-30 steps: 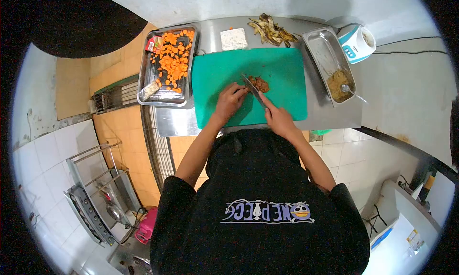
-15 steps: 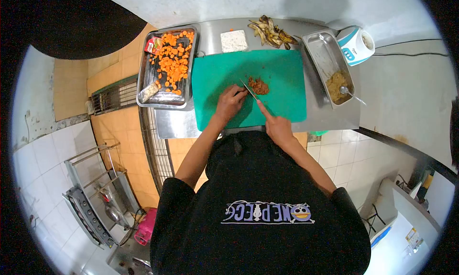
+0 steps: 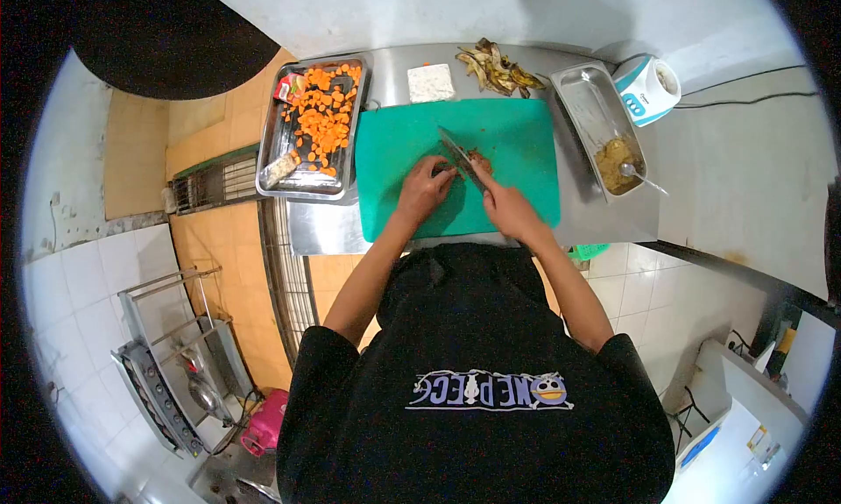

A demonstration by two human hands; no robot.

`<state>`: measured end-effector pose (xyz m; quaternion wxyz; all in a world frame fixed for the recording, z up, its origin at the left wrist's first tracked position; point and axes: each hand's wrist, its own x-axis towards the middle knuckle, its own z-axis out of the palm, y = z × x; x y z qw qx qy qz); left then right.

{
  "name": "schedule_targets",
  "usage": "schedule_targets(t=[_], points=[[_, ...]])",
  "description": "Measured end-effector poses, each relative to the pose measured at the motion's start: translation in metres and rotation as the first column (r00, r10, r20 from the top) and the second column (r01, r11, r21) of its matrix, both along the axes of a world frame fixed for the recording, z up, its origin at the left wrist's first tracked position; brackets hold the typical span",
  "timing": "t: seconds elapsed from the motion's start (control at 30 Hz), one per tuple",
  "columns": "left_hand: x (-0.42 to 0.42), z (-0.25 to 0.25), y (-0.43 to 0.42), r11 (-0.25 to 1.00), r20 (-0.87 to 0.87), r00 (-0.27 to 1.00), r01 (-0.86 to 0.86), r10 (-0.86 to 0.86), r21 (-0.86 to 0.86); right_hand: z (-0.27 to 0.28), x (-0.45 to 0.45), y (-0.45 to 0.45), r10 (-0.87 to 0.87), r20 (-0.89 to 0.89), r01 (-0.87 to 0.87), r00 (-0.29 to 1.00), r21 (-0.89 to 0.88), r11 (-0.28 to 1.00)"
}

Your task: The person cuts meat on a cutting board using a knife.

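A green cutting board (image 3: 394,136) lies before me on the steel table. My right hand (image 3: 510,209) is closed around the handle of a kitchen knife (image 3: 455,146), whose blade slants up and left over the board. Just left of the blade, my left hand (image 3: 424,188) has its fingers curled and pressed together at the board; whatever is under the fingertips is too small to make out. Chopped brown bits (image 3: 477,156) lie by the blade, partly hidden by the knife and my right hand.
A steel tray (image 3: 265,158) with cut carrots (image 3: 324,129) stands at left. Behind the board are a white block (image 3: 431,83) and dark peels (image 3: 498,68). At right are a deep steel pan (image 3: 574,88) holding mash (image 3: 616,158) and a spoon, and a white-and-teal appliance (image 3: 648,92).
My right hand and the knife have moved forward, and the knife and hand now cover more of the brown bits. My left hand stays in nearly the same place beside the blade.
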<state>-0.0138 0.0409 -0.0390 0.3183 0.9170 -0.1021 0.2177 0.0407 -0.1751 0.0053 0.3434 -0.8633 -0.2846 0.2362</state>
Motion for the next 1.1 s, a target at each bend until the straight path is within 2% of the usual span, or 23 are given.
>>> schedule_targets(t=[0.07,0.17,0.2,0.27,0.3,0.37,0.4,0.47,0.5,0.57,0.6,0.67,0.7,0.77,1.1], points=[[-0.002,-0.011,-0.004,0.997,-0.022,0.997,-0.075,0.076,0.008,0.025,-0.015,0.003,0.014,-0.037,-0.026,0.999,-0.331,0.943],[-0.005,-0.014,-0.005,0.996,-0.065,0.993,-0.094,0.094,0.006,0.024,-0.031,0.008,0.016,0.005,-0.012,1.0,-0.395,0.919],[-0.006,-0.015,-0.005,0.996,-0.068,0.993,-0.093,0.093,0.006,0.019,-0.034,0.006,0.014,0.003,-0.012,1.0,-0.395,0.919],[-0.006,-0.015,-0.005,0.994,-0.064,0.993,-0.103,0.101,-0.023,0.003,-0.04,0.003,-0.172,-0.086,0.156,0.981,-0.171,0.973],[-0.006,-0.015,-0.005,0.995,-0.064,0.993,-0.101,0.1,-0.022,-0.007,-0.042,-0.002,-0.174,-0.086,0.157,0.981,-0.169,0.973],[-0.005,-0.018,-0.004,0.994,-0.074,0.992,-0.108,0.106,-0.029,-0.023,-0.043,-0.013,-0.142,-0.115,0.146,0.983,0.03,0.989],[-0.006,-0.021,-0.004,0.994,-0.075,0.992,-0.106,0.104,-0.03,-0.019,-0.044,-0.018,-0.144,-0.115,0.148,0.983,0.029,0.989],[-0.005,-0.026,-0.005,0.991,-0.111,0.988,-0.119,0.111,-0.066,-0.002,-0.046,-0.026,-0.139,-0.272,0.171,0.952,0.095,0.981],[-0.005,-0.021,-0.006,0.991,-0.112,0.988,-0.117,0.109,-0.069,-0.001,-0.046,-0.03,-0.142,-0.273,0.172,0.952,0.092,0.981],[-0.007,-0.012,-0.008,0.987,-0.106,0.988,-0.124,0.113,-0.104,-0.001,-0.049,-0.036,-0.255,-0.514,0.242,0.819,-0.093,0.966],[-0.007,-0.012,-0.009,0.986,-0.108,0.988,-0.125,0.114,-0.108,0.01,-0.046,-0.035,-0.256,-0.515,0.241,0.818,-0.098,0.966],[-0.007,-0.014,-0.009,0.982,-0.107,0.985,-0.15,0.138,-0.114,0.042,-0.039,-0.027,-0.285,-0.509,0.163,0.812,-0.272,0.949],[-0.007,-0.015,-0.008,0.982,-0.107,0.984,-0.152,0.14,-0.116,0.034,-0.039,-0.03,-0.284,-0.508,0.161,0.813,-0.273,0.948],[-0.006,-0.016,-0.006,0.988,-0.058,0.99,-0.134,0.13,-0.07,0.012,-0.041,-0.035,-0.166,-0.112,0.128,0.98,-0.288,0.949],[-0.008,-0.016,-0.005,0.988,-0.101,0.987,-0.133,0.125,-0.076,0.035,-0.05,-0.031,-0.092,0.044,0.102,0.995,-0.382,0.919]])
